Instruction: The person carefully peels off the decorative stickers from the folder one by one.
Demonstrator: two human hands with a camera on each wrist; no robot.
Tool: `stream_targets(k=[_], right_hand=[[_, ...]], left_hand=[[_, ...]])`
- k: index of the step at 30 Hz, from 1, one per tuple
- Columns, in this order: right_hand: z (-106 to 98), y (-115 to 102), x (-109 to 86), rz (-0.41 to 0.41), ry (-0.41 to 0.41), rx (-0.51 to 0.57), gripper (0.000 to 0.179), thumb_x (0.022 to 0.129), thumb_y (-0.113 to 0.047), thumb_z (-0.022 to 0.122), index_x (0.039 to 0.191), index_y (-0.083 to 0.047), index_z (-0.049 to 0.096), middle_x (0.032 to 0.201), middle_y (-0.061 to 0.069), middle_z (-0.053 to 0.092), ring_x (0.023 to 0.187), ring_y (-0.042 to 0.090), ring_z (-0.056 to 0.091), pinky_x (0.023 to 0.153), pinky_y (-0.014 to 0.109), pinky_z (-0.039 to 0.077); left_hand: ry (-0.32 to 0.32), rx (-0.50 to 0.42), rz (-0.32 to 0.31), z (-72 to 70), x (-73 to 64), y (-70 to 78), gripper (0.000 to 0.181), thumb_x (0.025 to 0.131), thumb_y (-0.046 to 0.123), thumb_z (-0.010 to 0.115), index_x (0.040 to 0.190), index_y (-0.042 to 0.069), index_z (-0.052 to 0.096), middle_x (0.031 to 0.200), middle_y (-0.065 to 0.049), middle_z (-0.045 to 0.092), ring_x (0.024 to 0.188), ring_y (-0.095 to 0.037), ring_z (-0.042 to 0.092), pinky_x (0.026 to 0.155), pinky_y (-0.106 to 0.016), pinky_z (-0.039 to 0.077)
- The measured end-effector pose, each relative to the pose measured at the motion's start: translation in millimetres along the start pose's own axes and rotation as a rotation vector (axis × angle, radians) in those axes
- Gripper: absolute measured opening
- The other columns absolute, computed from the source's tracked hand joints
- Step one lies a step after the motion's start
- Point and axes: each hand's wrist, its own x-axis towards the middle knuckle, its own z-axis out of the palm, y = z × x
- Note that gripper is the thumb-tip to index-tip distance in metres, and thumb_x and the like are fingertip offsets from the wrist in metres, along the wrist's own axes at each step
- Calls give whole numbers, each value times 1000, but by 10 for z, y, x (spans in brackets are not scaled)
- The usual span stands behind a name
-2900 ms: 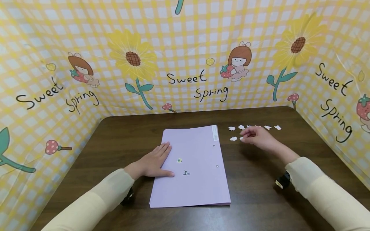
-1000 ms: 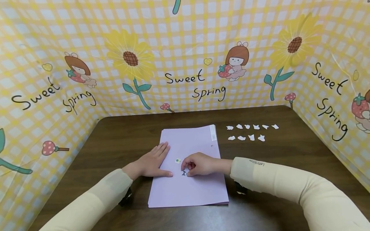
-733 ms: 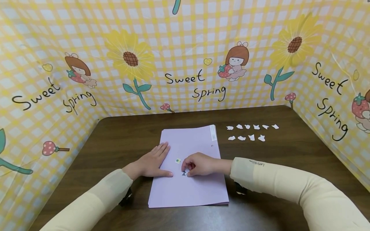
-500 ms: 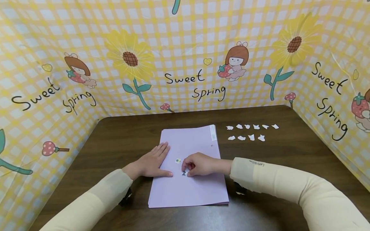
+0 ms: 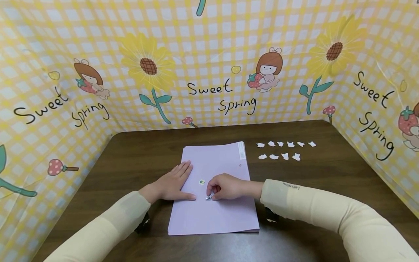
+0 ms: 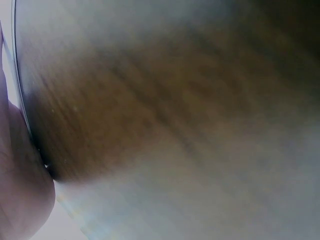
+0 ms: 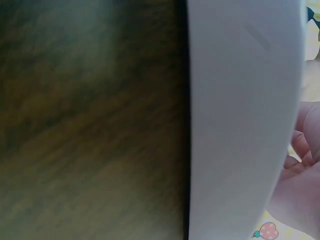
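A lilac folder lies on the dark wooden table, a white label at its upper right corner. My left hand rests flat with spread fingers on its left edge, steadying contact along palm and thumb. Over the folder's middle, my right hand has index finger and thumb curled together, pinching a small dark-and-white character sticker whose right part the fingertips cover. A round green-and-yellow sticker lies just beyond it. In the right wrist view the curled right hand shows beside the folder's pale surface.
Several small white cut-out pieces lie in two rows on the table, right of the folder. A yellow checked cloth with flowers and printed words stands around the back and sides.
My right hand has come from the white pieces to the character sticker on the folder. In the last half second that sticker looks tilted and narrower. My left hand stays in place.
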Motion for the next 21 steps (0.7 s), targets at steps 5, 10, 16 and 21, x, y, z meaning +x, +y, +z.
stream_targets(k=[5, 10, 16, 21], right_hand=[[9, -7, -5, -1, -2, 7, 9, 85, -3, 74, 87, -11, 68, 70, -6, 54, 67, 6, 48, 64, 21, 42], [8, -10, -8, 10, -14, 38, 10, 85, -3, 74, 86, -11, 69, 69, -7, 56, 66, 6, 49, 63, 21, 42], [-3, -18, -15, 12, -14, 74, 8, 85, -3, 73, 83, -10, 70, 69, -6, 59, 66, 6, 51, 63, 21, 44], [-13, -9, -1, 2, -28, 81, 10, 85, -1, 73, 82, -10, 70, 68, -7, 60, 65, 4, 52, 62, 20, 45]], left_hand=[[-6, 18, -2, -6, -11, 5, 119, 78, 87, 37, 155, 2, 6, 161, -15, -1, 147, -29, -2, 117, -42, 8], [-11, 6, 1, -16, -16, 16, 119, 78, 86, 39, 155, 1, 7, 161, -16, 0, 147, -30, -1, 116, -43, 8], [22, 7, 22, 11, -14, 0, 117, 80, 83, 42, 154, -1, 10, 161, -19, 3, 147, -32, 2, 116, -45, 11], [33, 6, 36, 18, -2, -11, 116, 81, 82, 43, 154, -3, 11, 160, -21, 4, 147, -33, 3, 116, -46, 13]])
